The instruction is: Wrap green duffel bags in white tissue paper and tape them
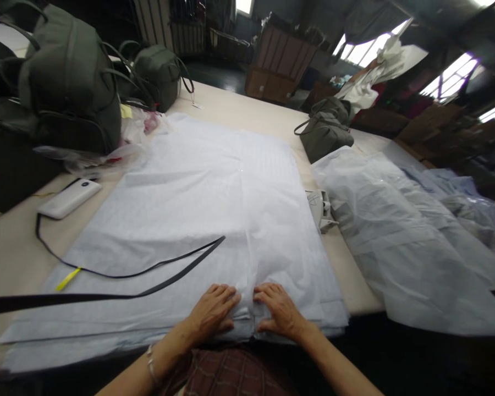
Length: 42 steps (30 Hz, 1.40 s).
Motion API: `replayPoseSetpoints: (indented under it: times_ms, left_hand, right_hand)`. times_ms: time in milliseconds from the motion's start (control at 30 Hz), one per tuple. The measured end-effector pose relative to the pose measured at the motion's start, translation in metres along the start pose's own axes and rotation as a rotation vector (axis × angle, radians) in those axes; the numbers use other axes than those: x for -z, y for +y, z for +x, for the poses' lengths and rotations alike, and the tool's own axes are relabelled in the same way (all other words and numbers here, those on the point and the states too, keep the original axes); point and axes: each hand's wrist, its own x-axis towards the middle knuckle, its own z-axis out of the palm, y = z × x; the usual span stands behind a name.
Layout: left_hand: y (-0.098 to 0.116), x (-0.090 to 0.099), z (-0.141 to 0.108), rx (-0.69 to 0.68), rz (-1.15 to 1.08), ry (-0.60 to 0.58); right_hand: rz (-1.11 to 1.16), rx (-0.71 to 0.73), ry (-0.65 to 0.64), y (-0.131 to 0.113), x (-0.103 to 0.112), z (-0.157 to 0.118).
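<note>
Resting at 6 o'clk, L hand (217,306) and R hand (281,311) are touching the near edge of the white sheets (198,192), thumbs standing apart fr fingers (219,290). Sheets are covering mid counter (226,99). A black strap (66,300) is crossing them fr 8; a white device (70,199) is lying at 9; olive bags (74,71) are standing at 10–11 & abt 2.

The left hand (215,309) and right hand (281,312) rest on white sheets (190,198); a black strap (107,297) lies to their left.
</note>
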Motion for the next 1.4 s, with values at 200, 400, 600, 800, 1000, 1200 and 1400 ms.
replayPoseSetpoints:
  times_ms: [200, 400, 600, 800, 1000, 1200, 1400]
  left_hand:
    - [-0.003, 0.010, 0.007, 0.146, -0.126, -0.036]
    - [-0.007, 0.019, 0.007, 0.111, -0.218, -0.034]
    - [0.001, 0.013, -0.003, 0.054, -0.324, -0.035]
    - [0.001, 0.002, 0.004, 0.469, -0.580, 0.100]
    - [0.007, 0.001, 0.029, 0.718, -0.558, 0.058]
    - [0.011, 0.001, 0.032, 0.725, -0.494, 0.046]
    - [0.007, 0.004, 0.031, 0.772, -0.609, 0.014]
  right_hand:
    - [0.174, -0.100, 0.054, 0.009, 0.004, 0.007]
    - [0.434, -0.181, 0.096, -0.010, 0.043, 0.019]
    - [0.219, -0.020, -0.058, -0.024, 0.036, 0.026]
    - [0.064, 0.038, -0.139, -0.020, 0.019, 0.032]
    - [0.081, 0.098, -0.087, -0.018, 0.020, 0.034]
    - [0.017, 0.079, 0.126, -0.013, 0.011, 0.045]
    - [-0.136, 0.083, 0.014, 0.001, -0.014, 0.059]
